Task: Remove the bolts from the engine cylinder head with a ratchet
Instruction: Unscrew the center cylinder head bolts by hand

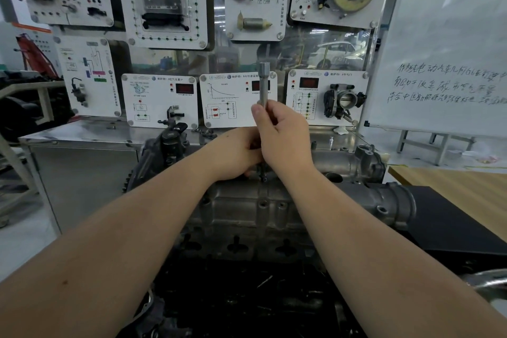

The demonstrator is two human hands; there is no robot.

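Observation:
The grey metal cylinder head [247, 208] lies across the middle of the view on a dark engine. Above its top edge my right hand [285, 134] grips a silver extension bar [264, 82] that stands upright, its socket end pointing up. My left hand [236, 153] sits just left of it, fingers curled around the bar's lower part near the head. The tool's lower end and any bolt under it are hidden by both hands. Small bolt holes [263, 203] show on the head's near face.
A display wall of white training panels [159, 101] stands behind the engine on a steel cabinet [82, 162]. A whiteboard [450, 49] is at the right, a wooden table [461, 186] below it. A black intake duct [389, 206] juts out on the right.

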